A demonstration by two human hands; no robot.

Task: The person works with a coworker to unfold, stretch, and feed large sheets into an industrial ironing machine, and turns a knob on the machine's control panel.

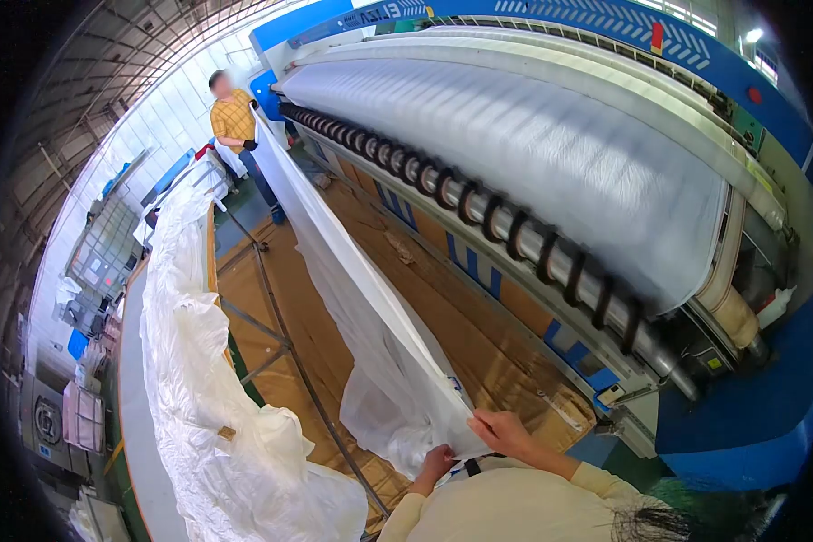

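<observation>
A long white sheet stretches from my hands to a co-worker in a yellow top at the far end, who holds its other end. My right hand is closed on the sheet's near corner, thumb and fingers pinching the edge. Lower and to the left, my left hand grips a lower part of the same sheet, close to my body; its fingertips are partly hidden. Between us the fabric hangs in folds, its lower part drooping toward the brown floor covering.
A large blue-framed ironing machine stands on the right, with a dark spiral roller along its front. To the left, crumpled white linen lies over a long table. A metal frame stands between table and sheet, above brown floor covering.
</observation>
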